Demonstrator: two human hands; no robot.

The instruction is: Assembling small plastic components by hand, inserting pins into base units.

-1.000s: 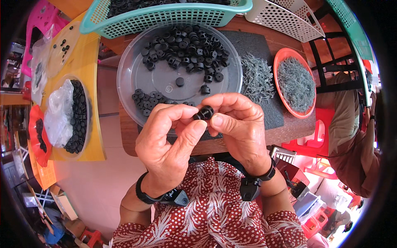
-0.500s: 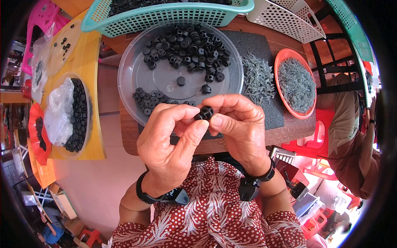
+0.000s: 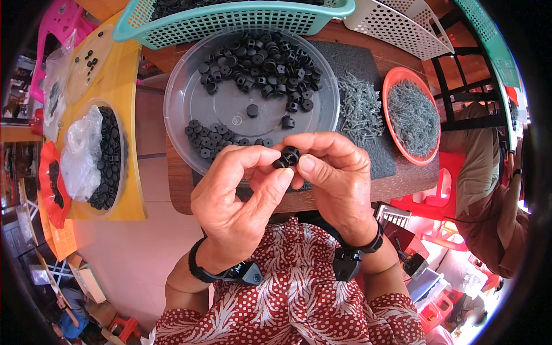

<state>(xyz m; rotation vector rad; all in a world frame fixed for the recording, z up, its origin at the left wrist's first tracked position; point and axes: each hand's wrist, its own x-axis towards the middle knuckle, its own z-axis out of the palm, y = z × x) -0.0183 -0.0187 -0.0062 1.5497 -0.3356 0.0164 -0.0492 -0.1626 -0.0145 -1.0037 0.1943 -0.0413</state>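
A small black round plastic part [image 3: 286,157] is pinched between my two hands, over the near rim of a clear round tub. My left hand [image 3: 233,192] grips its left side with thumb and index finger. On the other side, the thumb and fingers of my right hand [image 3: 336,178] close on it. Black cylindrical parts [image 3: 261,63] are heaped at the back of the clear tub [image 3: 190,69]. Flat black discs with centre holes [image 3: 210,138] lie along its near left, partly covered by my left hand.
Right of the tub, screws [image 3: 359,109] lie loose on a dark mat [image 3: 382,164], beside an orange bowl [image 3: 386,118] of more screws. A teal basket [image 3: 230,33] and a white basket [image 3: 391,29] stand behind. A yellow table [image 3: 135,190] at left holds black parts. Someone sits at right.
The black part has turned slightly between my fingertips, so a gap in its side now shows. Both hands stay almost in the same place.
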